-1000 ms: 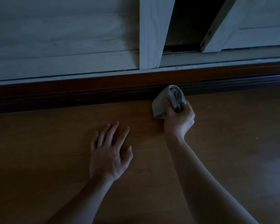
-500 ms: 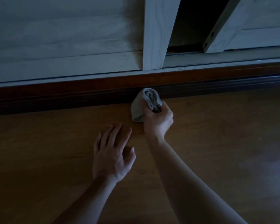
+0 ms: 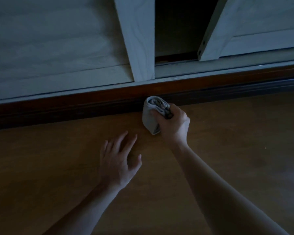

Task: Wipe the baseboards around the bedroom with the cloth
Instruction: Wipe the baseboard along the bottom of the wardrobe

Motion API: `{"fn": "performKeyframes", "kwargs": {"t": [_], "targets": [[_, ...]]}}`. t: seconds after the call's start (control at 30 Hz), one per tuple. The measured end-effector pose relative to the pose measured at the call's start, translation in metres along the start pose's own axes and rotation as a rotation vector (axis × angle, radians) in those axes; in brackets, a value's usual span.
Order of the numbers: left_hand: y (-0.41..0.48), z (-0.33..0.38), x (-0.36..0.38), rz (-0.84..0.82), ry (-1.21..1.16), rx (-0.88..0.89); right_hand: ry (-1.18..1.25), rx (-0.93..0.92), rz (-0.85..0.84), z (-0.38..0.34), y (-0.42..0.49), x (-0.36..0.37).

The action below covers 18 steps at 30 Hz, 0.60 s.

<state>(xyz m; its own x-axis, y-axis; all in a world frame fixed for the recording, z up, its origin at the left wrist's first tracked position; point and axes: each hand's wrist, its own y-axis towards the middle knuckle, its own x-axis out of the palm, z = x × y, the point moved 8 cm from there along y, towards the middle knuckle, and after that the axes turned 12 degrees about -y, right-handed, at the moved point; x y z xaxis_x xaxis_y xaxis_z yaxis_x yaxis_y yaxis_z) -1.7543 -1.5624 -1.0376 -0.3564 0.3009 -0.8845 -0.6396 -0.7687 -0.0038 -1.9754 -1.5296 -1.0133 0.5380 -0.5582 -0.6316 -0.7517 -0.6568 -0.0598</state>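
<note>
A dark reddish-brown baseboard runs across the view under a pale wardrobe. My right hand grips a bunched grey cloth and holds it against the baseboard's lower edge, near the middle of the view. My left hand lies flat on the wooden floor with its fingers spread, just left of and nearer to me than the cloth. The room is dim.
Pale sliding wardrobe doors stand above the baseboard, with a dark open gap between two of them. Bare wooden floor stretches left and right of my arms.
My right hand swept the cloth leftward along the baseboard, then back a little to the right. My left hand stayed on the floor in about the same place.
</note>
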Motion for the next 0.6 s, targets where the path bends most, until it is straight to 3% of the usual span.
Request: {"fn": "performKeyframes", "kwargs": {"t": [0.23, 0.43, 0.6], "targets": [[0.033, 0.057, 0.035, 0.026, -0.064, 0.145, -0.025, -0.098, 0.154, 0.011, 0.016, -0.041], [0.034, 0.064, 0.048, -0.028, 0.048, 0.115, 0.046, 0.106, 0.321, 0.049, 0.020, -0.091], [0.034, 0.068, 0.046, -0.005, 0.050, 0.105, 0.036, 0.054, 0.226, 0.033, 0.020, -0.070]]}}
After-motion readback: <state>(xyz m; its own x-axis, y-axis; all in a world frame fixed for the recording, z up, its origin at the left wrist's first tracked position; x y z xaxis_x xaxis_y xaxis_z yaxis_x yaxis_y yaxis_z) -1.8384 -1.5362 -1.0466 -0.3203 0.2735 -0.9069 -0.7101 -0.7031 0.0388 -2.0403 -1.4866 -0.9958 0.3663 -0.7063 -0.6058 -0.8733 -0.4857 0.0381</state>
